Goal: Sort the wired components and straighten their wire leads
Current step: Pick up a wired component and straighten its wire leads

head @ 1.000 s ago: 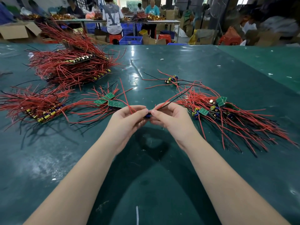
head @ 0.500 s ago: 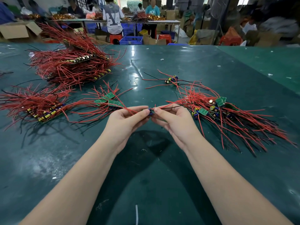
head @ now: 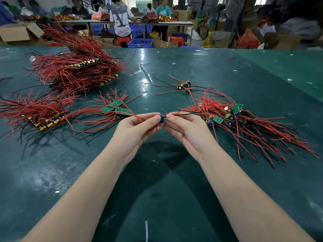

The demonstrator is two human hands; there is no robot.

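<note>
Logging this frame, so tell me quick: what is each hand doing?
Left hand: fingers pinch the small blue component.
Right hand: fingers pinch the same component's wire leads.

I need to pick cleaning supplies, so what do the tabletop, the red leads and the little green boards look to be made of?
The tabletop: probably a dark green vinyl or rubber sheet, glossy, since it mirrors the lights and shows scuffs. The red leads: seemingly soft plastic-insulated wire, smooth, and they bend in loose curves. The green boards: likely rigid circuit board, flat, with a faint sheen.
</note>
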